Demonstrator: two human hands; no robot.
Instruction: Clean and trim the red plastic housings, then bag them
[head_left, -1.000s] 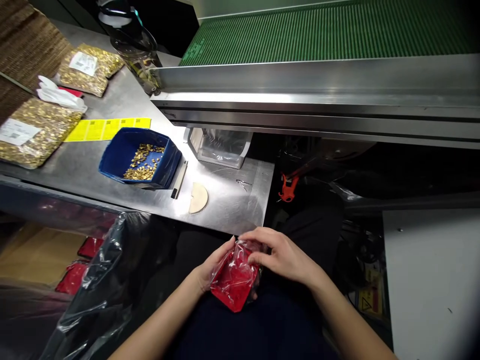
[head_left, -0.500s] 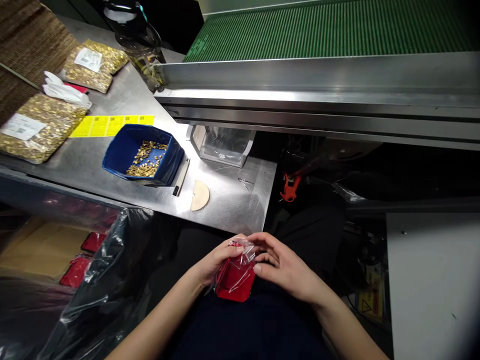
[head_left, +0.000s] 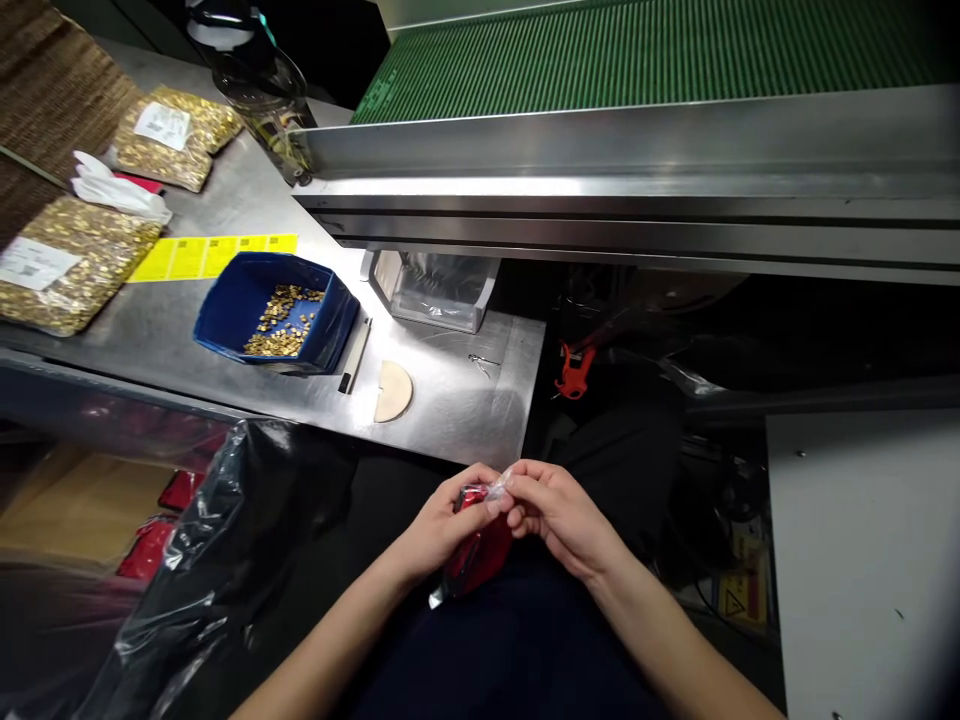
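Note:
Over my lap, both hands hold a red item in a clear plastic bag [head_left: 484, 548]; its exact kind cannot be made out. My left hand [head_left: 461, 510] is closed around the bag's upper left side, thumb pressed on the plastic. Between the thumb and fingers of my right hand [head_left: 551, 508], the gathered clear end of the bag is pinched. The two hands meet at the bunched plastic. Part of the red item is hidden behind my fingers.
A blue bin [head_left: 330, 325] with small brass-coloured pieces stands on the metal table [head_left: 442, 420], near a pale half-round disc [head_left: 394, 391] and a clear tray [head_left: 439, 310]. A green ribbed conveyor [head_left: 637, 55] runs behind. Black plastic sheeting [head_left: 225, 530] hangs at left; an orange tool [head_left: 575, 372] is right.
My right hand has closed from loosely curled fingers to a pinch on the bag's end. The red item has tilted and turned, and the plastic is now bunched together.

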